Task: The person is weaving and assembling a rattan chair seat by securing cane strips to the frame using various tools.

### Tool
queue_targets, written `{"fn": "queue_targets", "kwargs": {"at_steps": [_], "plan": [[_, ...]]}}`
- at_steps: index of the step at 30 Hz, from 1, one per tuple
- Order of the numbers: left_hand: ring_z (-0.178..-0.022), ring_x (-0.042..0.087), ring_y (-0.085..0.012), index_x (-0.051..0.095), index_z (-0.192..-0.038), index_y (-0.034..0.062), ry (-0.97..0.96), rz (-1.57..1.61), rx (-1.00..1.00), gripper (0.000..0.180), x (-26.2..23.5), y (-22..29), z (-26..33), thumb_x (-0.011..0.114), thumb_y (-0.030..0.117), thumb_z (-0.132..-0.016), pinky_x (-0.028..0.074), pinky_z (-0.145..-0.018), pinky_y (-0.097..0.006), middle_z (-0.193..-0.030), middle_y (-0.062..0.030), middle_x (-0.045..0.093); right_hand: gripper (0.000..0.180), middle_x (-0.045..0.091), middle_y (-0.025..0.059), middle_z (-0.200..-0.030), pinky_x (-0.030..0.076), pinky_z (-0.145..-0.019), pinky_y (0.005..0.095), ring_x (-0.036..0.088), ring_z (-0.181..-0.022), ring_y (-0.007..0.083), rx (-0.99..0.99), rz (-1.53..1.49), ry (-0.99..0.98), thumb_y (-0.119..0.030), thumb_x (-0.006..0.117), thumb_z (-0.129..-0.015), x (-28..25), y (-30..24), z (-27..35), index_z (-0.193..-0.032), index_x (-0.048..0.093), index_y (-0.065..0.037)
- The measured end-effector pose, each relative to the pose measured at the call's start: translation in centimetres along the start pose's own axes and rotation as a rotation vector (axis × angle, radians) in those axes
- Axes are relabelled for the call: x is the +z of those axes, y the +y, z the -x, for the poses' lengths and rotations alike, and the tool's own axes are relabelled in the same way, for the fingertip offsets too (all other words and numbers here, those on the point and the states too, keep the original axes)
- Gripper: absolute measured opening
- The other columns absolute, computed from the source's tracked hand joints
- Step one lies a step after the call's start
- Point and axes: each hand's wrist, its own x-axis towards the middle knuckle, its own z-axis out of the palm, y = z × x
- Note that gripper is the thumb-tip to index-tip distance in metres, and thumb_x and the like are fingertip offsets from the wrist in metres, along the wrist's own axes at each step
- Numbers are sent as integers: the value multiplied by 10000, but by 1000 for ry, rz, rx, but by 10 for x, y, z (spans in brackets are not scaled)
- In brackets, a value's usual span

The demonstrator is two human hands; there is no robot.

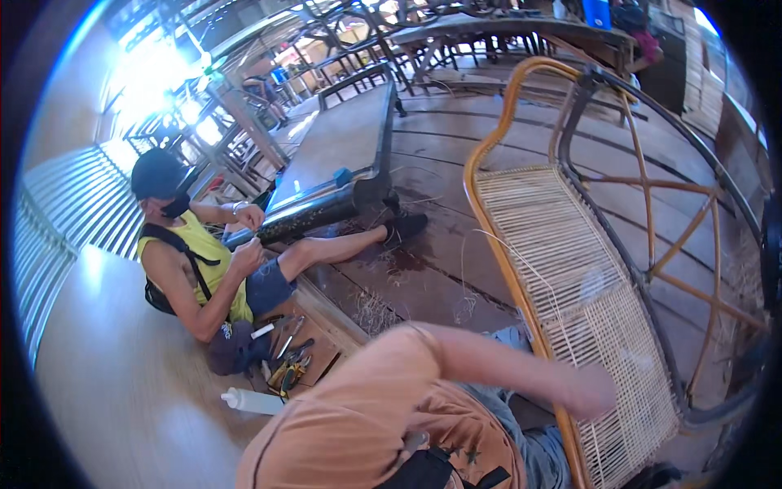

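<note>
My left hand (pixel 593 393) is over the lower part of a woven cane panel (pixel 554 232), at the end of my bent left arm. It is blurred and its fingers do not show, so I cannot tell whether it grips anything. The panel is strung across a rattan chair frame (pixel 481 196) with a honey-coloured bent edge and a dark pole along its other side. Crosswise strands cover it, and its lower part has a tighter weave. A loose thin cane strand (pixel 521 259) curves over the panel's left edge. My right hand is out of view.
At left, a seated person (pixel 191 253) in a yellow top works with both hands beside a dark-framed panel (pixel 334 151). Pliers (pixel 289 376), other hand tools and a white bottle (pixel 252 401) lie near them. Cane scraps (pixel 375 314) litter the plank floor. A long table (pixel 489 31) stands behind.
</note>
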Motion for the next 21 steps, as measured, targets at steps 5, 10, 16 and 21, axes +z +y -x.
{"fn": "queue_targets", "kwargs": {"at_steps": [5, 10, 16, 21], "plan": [[-622, 649, -325, 655, -654, 42, 340, 118, 139, 206, -19, 56, -36, 608, 239, -691, 494, -551, -433, -624, -144, 637, 228, 634, 176, -806, 476, -636, 374, 547, -613, 245, 278, 258, -486, -155, 595, -902, 97, -53, 3, -1100, 656, -59], [-590, 635, -321, 636, -649, 58, 359, 298, 237, 209, 5, 68, -46, 634, 266, -677, 477, -511, -436, -604, -127, 627, 210, 609, 159, -796, 453, -649, 374, 539, -653, 270, 202, 84, -416, -195, 596, -889, 90, -6, 44, -933, 622, 9], [-1170, 447, -404, 534, -1197, 35, 584, 399, 202, 559, 13, 41, -33, 727, 155, -686, 332, -1024, -476, -1254, -205, 476, 149, 537, 15, -640, 420, -503, 262, 525, -541, 115, 607, 89, 57, -149, 560, -868, 23, -2, 29, -795, 599, -26], [-1223, 408, -383, 476, -1240, -9, 591, 211, -73, 555, 37, -8, -12, 680, 113, -739, 328, -1019, -491, -1312, -204, 435, 181, 525, -20, -746, 425, -581, 220, 525, -675, 74, 440, -81, 918, -252, 585, -937, -152, 25, 32, -978, 594, -76]]}}
